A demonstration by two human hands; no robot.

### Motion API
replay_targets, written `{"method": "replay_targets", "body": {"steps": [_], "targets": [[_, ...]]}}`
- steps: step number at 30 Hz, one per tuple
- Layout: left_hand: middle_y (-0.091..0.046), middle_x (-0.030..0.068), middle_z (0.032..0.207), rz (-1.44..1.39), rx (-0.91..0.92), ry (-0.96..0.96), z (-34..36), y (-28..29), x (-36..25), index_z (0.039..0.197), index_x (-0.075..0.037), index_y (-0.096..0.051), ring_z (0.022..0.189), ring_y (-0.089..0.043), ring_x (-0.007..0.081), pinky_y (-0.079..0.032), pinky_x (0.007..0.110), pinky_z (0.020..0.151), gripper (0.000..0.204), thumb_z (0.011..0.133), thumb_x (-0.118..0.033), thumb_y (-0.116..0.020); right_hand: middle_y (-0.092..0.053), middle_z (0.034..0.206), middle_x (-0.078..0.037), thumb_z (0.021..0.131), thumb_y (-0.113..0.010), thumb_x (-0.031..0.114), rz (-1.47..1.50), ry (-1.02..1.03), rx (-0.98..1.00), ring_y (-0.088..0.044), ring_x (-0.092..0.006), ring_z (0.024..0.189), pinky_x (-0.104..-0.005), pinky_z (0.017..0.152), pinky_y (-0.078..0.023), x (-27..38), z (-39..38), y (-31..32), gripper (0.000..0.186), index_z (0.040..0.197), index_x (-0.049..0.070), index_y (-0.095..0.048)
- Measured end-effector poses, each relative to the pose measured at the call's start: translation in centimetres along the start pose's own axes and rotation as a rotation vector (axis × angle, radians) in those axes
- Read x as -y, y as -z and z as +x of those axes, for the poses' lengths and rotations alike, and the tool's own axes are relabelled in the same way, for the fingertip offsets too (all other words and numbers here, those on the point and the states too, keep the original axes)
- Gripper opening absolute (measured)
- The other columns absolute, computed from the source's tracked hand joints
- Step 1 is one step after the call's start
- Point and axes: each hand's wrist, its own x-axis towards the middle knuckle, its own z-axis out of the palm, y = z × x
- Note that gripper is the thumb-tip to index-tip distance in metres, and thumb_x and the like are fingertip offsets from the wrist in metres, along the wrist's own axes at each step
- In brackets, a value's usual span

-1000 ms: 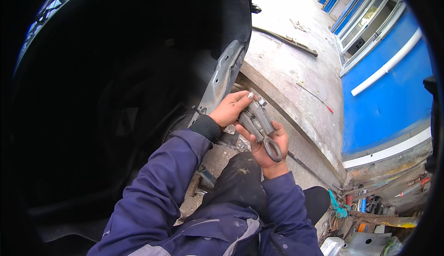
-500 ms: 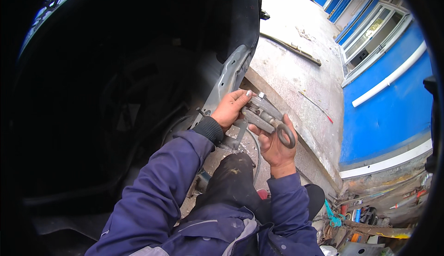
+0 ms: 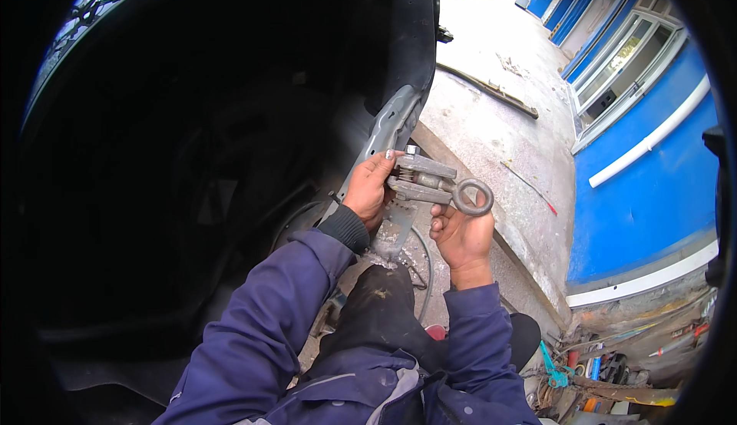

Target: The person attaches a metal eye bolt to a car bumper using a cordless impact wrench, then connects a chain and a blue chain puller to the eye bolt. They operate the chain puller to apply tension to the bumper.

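Note:
Both my hands hold a grey metal pulling clamp [image 3: 427, 169] in front of the car body. It has two thick jaw plates, a spring and bolt between them, a hex bolt head at one end and a round ring at the other. My left hand [image 3: 367, 187] grips the bolt-head end, thumb on top. At the ring end, my right hand [image 3: 465, 234] has its fingers curled under and against the ring, which partly covers them. Just behind the clamp runs the bare grey metal edge [image 3: 390, 122] of the car body, and the clamp looks apart from it.
The dark wheel-arch side of the car [image 3: 192, 118] fills the left. A long dark strip [image 3: 491, 89] and a thin red-tipped rod [image 3: 530, 185] lie on the concrete. At right stands a blue wall [image 3: 645, 210] with a white pipe [image 3: 649, 135]; tools and scrap [image 3: 606, 367] lie at lower right.
The clamp has shifted left and turned nearer to level, its ring now facing up more fully. My right hand's fingers have curled in from a more open hold.

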Motion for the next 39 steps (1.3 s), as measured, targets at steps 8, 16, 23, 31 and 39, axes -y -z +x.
{"method": "replay_targets", "body": {"steps": [8, 16, 23, 31, 39], "targets": [[-0.075, 0.0103, 0.118, -0.038, 0.029, -0.038, 0.1, 0.3, 0.4, 0.135, -0.001, -0.066, 0.102, -0.074, 0.0202, -0.061, 0.038, 0.091, 0.038, 0.117, -0.033, -0.056, -0.068, 0.086, -0.01, 0.11, -0.034, 0.056, 0.087, 0.157, -0.052, -0.06, -0.0197, 0.067, -0.0351, 0.064, -0.051, -2.0, 0.9, -0.6, 0.063, 0.14, 0.009, -0.062], [-0.075, 0.0086, 0.119, -0.017, -0.009, -0.126, 0.0, 0.2, 0.4, 0.137, -0.001, -0.066, 0.105, -0.072, 0.018, -0.059, 0.037, 0.093, 0.039, 0.116, -0.034, -0.058, -0.073, 0.112, -0.014, 0.106, -0.059, 0.025, -0.237, 0.213, 0.053, -0.072, -0.0236, 0.097, -0.0414, 0.083, -0.063, -2.4, 0.9, -0.9, 0.065, 0.165, 0.005, -0.041], [-0.073, 0.0065, 0.122, 0.159, 0.007, -0.21, -0.1, -0.2, 1.0, 0.138, -0.002, -0.065, 0.11, -0.068, 0.0144, -0.055, 0.032, 0.097, 0.036, 0.116, -0.03, -0.061, -0.069, 0.132, -0.018, 0.114, -0.056, 0.048, -0.273, 0.141, 0.109, -0.076, -0.0281, 0.108, -0.0391, 0.083, -0.067, -1.5, 1.4, -1.2, 0.064, 0.161, 0.006, -0.044], [-0.071, 0.0043, 0.12, 0.274, 0.02, -0.25, -0.5, -0.6, 1.0, 0.139, -0.001, -0.065, 0.11, -0.063, 0.0102, -0.052, 0.027, 0.098, 0.033, 0.115, -0.024, -0.063, -0.073, 0.126, -0.018, 0.11, -0.055, 0.063, -0.128, 0.238, 0.008, -0.077, -0.0324, 0.112, -0.044, 0.089, -0.066, -1.5, 2.8, -2.1, 0.068, 0.142, 0.004, -0.061], [-0.07, 0.0093, 0.134, 0.418, 0.101, -0.304, -1.0, -1.6, 0.5, 0.147, 0.002, -0.059, 0.123, -0.064, 0.0152, -0.05, 0.031, 0.108, 0.042, 0.112, -0.02, -0.067, -0.076, 0.121, -0.02, 0.111, -0.056, 0.053, -0.086, 0.246, -0.032, -0.078, -0.0337, 0.107, -0.0483, 0.091, -0.066, -1.2, 3.5, -1.7, 0.061, 0.134, -0.004, -0.064]]}}
